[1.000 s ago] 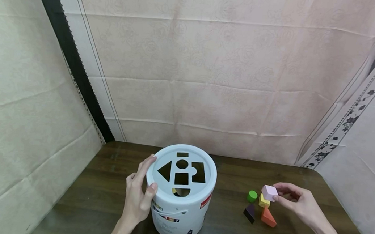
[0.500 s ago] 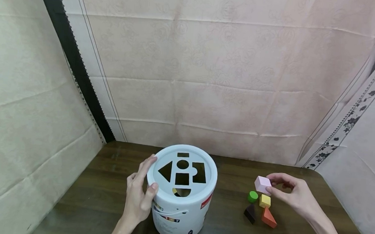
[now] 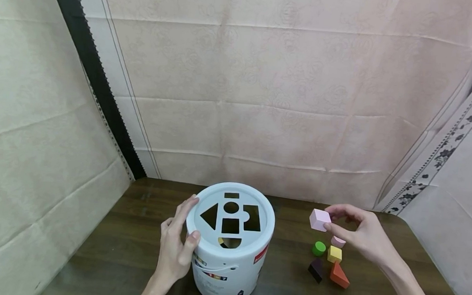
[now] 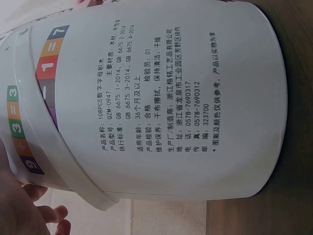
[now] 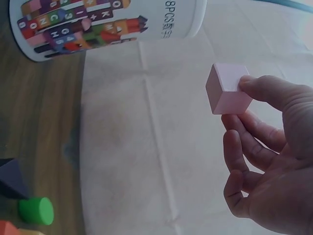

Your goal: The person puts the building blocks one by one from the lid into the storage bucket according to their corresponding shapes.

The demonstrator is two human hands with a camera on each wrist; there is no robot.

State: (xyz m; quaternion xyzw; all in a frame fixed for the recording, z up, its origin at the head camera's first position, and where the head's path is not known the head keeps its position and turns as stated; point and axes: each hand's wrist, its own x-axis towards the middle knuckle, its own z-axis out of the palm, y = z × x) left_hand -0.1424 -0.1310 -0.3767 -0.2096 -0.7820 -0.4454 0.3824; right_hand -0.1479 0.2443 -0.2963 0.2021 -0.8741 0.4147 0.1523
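Observation:
A white shape-sorter bucket (image 3: 227, 275) stands upright on the table, with cut-outs of several shapes in its lid (image 3: 208, 198). My left hand (image 3: 175, 248) holds the bucket's left side, thumb and fingers spread around the lid's rim. In the left wrist view some fingers (image 4: 46, 213) show beside the bucket's printed wall. My right hand (image 3: 361, 231) pinches a pink cube (image 3: 319, 220) between thumb and fingers, raised above the table and to the right of the bucket. The right wrist view shows the pink cube (image 5: 228, 93) at the fingertips.
Below the right hand lie a green cylinder (image 3: 318, 249), a yellow block (image 3: 334, 254), a dark triangular block (image 3: 315, 270), an orange triangular block (image 3: 339, 275) and a pink piece (image 3: 338, 242). Cloth (image 3: 264, 99) hangs behind the brown table (image 3: 130, 250).
My right hand has lifted the pink cube up and to the left, toward the bucket, uncovering another pink piece behind the yellow block. The left hand stays on the bucket.

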